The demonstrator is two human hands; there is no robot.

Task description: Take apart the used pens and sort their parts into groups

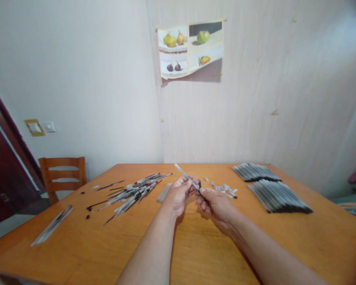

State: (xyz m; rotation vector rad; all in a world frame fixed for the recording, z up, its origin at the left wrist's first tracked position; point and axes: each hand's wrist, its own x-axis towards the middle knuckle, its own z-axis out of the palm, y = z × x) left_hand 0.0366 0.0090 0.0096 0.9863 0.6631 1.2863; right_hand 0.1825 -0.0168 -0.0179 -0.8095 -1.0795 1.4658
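Note:
Above the middle of the table, both my hands meet on one pen [182, 171] with a translucent barrel, which slants up to the left. My left hand [178, 196] is closed around the barrel, its thumb on top. My right hand [218, 205] pinches the lower end, where a small dark part shows; the fingers hide most of that end. Just behind my left hand lie several translucent barrels [163, 192]. Small whitish tube pieces [224, 187] are scattered beyond my right hand.
A loose pile of refills and pen parts [133, 194] lies left of centre. Two rows of pens [256, 173] [280, 196] lie on the right. A clear bag-like bundle [52, 227] rests near the left edge. A wooden chair [62, 174] stands beyond the table [130, 245].

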